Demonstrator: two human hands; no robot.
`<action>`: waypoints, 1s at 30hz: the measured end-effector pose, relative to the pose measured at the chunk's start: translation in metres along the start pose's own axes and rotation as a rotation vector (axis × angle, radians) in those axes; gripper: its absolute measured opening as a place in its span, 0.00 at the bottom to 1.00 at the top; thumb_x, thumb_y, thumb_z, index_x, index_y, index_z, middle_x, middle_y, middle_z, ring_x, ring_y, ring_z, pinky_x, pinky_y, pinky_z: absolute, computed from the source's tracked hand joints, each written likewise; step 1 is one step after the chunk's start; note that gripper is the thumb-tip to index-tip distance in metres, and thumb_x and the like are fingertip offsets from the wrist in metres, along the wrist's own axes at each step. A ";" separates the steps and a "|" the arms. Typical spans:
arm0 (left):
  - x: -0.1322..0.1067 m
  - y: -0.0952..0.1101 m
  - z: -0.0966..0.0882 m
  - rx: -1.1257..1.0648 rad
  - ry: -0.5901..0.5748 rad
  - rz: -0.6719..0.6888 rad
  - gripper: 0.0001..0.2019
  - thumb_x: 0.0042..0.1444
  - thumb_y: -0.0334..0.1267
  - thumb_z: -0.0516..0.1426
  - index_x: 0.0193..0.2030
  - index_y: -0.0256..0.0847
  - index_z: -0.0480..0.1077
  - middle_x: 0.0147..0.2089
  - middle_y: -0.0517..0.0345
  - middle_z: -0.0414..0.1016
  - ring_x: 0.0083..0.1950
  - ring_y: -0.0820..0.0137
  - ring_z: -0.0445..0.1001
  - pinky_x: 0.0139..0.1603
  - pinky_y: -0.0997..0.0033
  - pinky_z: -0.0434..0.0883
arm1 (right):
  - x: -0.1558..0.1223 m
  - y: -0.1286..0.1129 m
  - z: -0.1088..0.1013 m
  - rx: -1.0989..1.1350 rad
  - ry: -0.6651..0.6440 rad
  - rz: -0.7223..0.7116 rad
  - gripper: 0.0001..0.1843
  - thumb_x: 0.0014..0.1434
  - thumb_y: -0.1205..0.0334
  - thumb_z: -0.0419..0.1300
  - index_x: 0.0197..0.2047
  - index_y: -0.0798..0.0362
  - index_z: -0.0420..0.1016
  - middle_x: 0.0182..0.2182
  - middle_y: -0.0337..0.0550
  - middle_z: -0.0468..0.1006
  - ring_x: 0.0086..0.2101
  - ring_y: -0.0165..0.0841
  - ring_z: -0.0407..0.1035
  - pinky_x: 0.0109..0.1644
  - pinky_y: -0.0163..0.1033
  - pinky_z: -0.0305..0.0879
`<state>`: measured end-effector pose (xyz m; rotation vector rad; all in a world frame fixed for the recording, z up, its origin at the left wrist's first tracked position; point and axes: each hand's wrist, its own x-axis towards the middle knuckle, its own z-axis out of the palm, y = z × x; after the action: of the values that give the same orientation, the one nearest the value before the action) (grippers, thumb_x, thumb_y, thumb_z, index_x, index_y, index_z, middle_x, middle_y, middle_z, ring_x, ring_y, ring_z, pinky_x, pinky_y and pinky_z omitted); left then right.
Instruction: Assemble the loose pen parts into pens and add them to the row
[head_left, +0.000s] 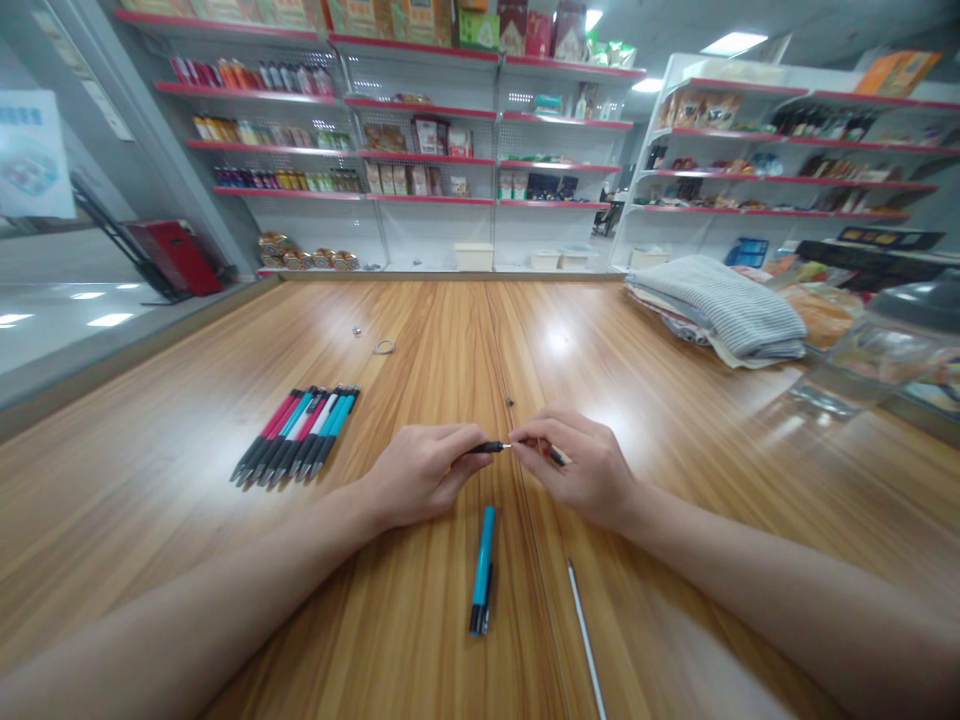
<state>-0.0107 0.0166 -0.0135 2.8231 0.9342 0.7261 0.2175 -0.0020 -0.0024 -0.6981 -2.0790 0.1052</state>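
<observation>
My left hand [433, 470] is closed in a pinch around a black pen grip [489, 447], a short dark barrel section pointing right. A thin pale end shows at its right side, right at the fingertips of my right hand [577, 462]. The right fingers are pinched, and what they hold at the tips is too small to make out. A dark piece [558, 456] also shows under those fingers. In front of both hands lies a blue pen barrel [482, 575] with a black clip. A slim white pen refill [585, 640] lies to its right.
Several assembled pens [296, 435] lie in a row at left. A small ring [385, 346] and a tiny metal bit [356, 330] lie farther back; a small dark part [509, 401] sits beyond my hands. Folded cloth [724, 305] and a clear jar [862, 350] stand at right.
</observation>
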 end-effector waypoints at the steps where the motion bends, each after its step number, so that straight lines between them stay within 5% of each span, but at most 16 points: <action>1: 0.000 0.000 0.000 0.008 0.002 0.011 0.08 0.65 0.39 0.48 0.40 0.40 0.65 0.32 0.59 0.71 0.31 0.72 0.69 0.31 0.73 0.60 | 0.001 0.000 0.000 0.000 -0.002 -0.013 0.05 0.62 0.66 0.56 0.39 0.56 0.73 0.30 0.45 0.74 0.33 0.31 0.69 0.38 0.36 0.67; 14: 0.001 0.006 -0.001 0.279 -0.005 0.041 0.07 0.63 0.38 0.49 0.40 0.43 0.68 0.31 0.61 0.73 0.29 0.70 0.72 0.25 0.72 0.57 | -0.005 0.010 0.001 -0.088 -0.107 -0.077 0.07 0.63 0.61 0.58 0.37 0.56 0.72 0.31 0.45 0.75 0.34 0.32 0.68 0.39 0.37 0.66; 18: 0.000 0.007 0.001 0.317 -0.044 0.021 0.07 0.63 0.37 0.50 0.43 0.45 0.68 0.33 0.61 0.74 0.30 0.69 0.73 0.25 0.72 0.57 | -0.005 0.009 0.002 -0.095 -0.097 -0.084 0.08 0.63 0.61 0.58 0.43 0.56 0.71 0.33 0.45 0.76 0.35 0.31 0.69 0.40 0.36 0.67; 30: 0.003 0.008 0.005 0.214 0.018 -0.049 0.11 0.66 0.44 0.47 0.41 0.41 0.66 0.32 0.60 0.73 0.31 0.71 0.72 0.28 0.73 0.61 | -0.006 0.008 0.001 -0.010 -0.059 -0.151 0.13 0.61 0.75 0.55 0.48 0.57 0.69 0.40 0.48 0.75 0.42 0.32 0.70 0.47 0.38 0.70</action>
<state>-0.0014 0.0120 -0.0150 2.9656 1.1445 0.6859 0.2222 0.0016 -0.0100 -0.5477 -2.1828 0.0305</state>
